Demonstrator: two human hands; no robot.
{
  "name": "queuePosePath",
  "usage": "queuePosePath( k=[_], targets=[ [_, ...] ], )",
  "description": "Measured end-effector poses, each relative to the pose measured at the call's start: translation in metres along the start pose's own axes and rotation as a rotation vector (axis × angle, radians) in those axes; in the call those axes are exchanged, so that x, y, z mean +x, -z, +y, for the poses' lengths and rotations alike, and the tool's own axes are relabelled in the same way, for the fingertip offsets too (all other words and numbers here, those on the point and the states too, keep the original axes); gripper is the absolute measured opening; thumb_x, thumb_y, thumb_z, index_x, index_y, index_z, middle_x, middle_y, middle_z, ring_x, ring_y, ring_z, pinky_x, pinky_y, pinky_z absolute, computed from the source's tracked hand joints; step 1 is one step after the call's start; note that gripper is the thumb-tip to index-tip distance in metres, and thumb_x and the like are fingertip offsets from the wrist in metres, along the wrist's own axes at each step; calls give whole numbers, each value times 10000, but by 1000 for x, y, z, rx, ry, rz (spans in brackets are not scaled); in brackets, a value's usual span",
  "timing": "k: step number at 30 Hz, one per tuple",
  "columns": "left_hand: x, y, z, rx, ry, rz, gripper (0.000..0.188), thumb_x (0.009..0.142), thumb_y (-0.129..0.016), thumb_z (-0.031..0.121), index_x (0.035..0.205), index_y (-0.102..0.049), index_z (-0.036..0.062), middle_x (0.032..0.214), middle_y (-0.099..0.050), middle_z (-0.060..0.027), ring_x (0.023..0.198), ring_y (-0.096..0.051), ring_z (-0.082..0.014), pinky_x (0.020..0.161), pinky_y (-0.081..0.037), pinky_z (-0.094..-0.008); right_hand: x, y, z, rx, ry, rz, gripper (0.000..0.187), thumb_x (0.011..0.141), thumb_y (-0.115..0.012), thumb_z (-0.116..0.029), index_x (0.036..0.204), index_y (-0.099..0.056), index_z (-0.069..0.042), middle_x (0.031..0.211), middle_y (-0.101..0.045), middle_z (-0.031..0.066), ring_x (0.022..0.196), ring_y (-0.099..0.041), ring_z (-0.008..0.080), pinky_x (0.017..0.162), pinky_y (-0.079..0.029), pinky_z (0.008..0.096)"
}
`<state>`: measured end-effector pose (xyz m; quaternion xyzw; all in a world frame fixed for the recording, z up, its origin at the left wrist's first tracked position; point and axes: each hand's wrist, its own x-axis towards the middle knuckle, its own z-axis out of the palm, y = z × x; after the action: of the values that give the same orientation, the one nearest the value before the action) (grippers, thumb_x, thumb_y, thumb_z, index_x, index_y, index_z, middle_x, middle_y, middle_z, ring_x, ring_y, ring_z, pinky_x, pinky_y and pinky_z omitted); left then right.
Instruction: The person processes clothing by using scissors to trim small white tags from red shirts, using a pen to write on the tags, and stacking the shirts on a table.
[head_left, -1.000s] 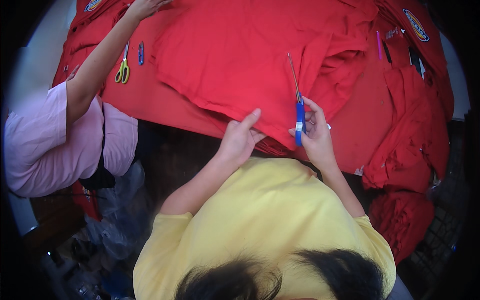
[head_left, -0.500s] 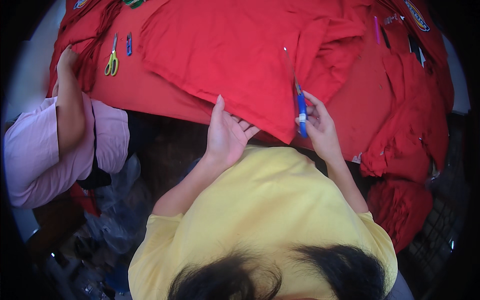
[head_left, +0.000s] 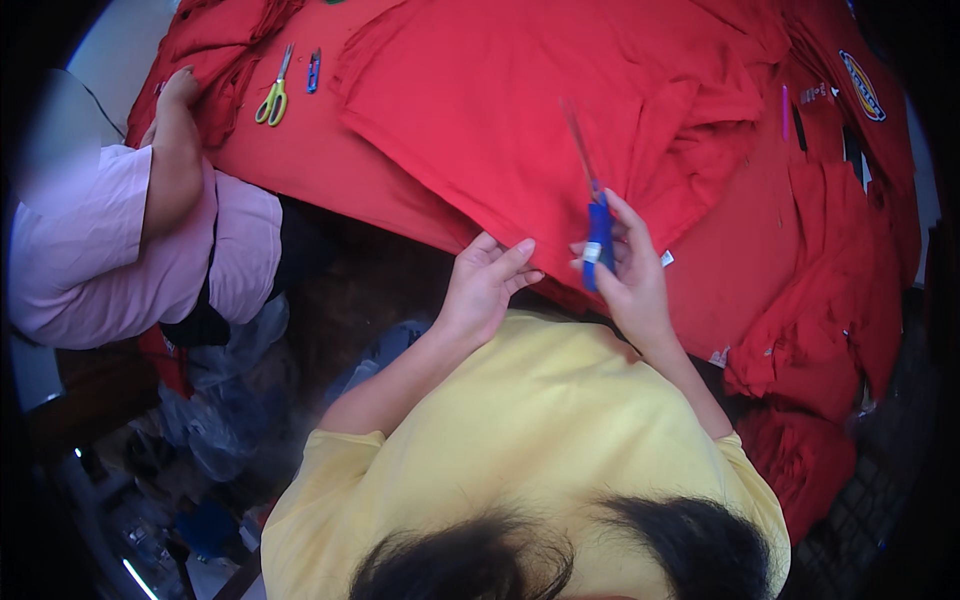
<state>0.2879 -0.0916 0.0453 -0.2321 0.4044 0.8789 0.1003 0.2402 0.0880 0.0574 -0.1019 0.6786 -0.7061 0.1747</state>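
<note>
Far left of both hands: a co-worker's arm in a pink sleeve is laid on bunched red cloth. Yellow scissors and a small blue clip are seen just beyond that arm, well apart from the fingers.

Left hand: fingers held together, slightly curled, thumb out to the right; the hem of the red garment is pinched at the fingertips. The garment is spread flat, running up and away from the fingers.

Right hand: fingers curled and closed around the blue handle of the scissors, thumb on top. Blades are pointed up and away over the garment; open or closed cannot be told, motion blur.

Right of the fingers: a white tag just beside the right hand, then piled red garments farther out.
</note>
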Motion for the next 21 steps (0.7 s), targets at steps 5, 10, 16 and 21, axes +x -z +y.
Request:
queuePosePath(
  k=[5, 10, 16, 21],
  targets=[
    [5, 7, 3, 65, 18, -9, 200, 919, -602, 136, 1099, -585, 51, 1037, -659, -51, 906, -627, -124, 773, -514, -288, 18, -27, 4, -38, 3, -35, 641, 822, -548, 101, 1402, -326, -59, 1230, -460, 105, 1054, -531, 168, 901, -488, 300],
    [37, 19, 34, -275, -103, 104, 256, 938, -559, 137, 1170, -541, 31, 1154, -622, -89, 1070, -601, -231, 926, -486, -437, 3, -18, -3, 13, -137, -146, 544, 860, -538, 49, 1372, -379, -42, 1302, -518, 130, 1194, -515, 197, 986, -415, 312],
    [90, 78, 95, -363, -245, 187, 455, 956, -537, 247, 1332, -412, 23, 1351, -485, -135, 1282, -429, -284, 1108, -300, -467, -12, 8, 5, -361, -170, -200, 500, 857, -542, 0, 1341, -419, -34, 1280, -516, 199, 1199, -514, 319, 1002, -401, 373],
    [86, 89, 115, -374, -203, 201, 421, 958, -523, 224, 1323, -430, 37, 1333, -503, -121, 1282, -429, -275, 1088, -330, -436, -5, 17, 11, -433, -162, -180, 503, 851, -563, -12, 1335, -428, -21, 1214, -565, 191, 1123, -570, 291, 957, -438, 356]
  ],
)
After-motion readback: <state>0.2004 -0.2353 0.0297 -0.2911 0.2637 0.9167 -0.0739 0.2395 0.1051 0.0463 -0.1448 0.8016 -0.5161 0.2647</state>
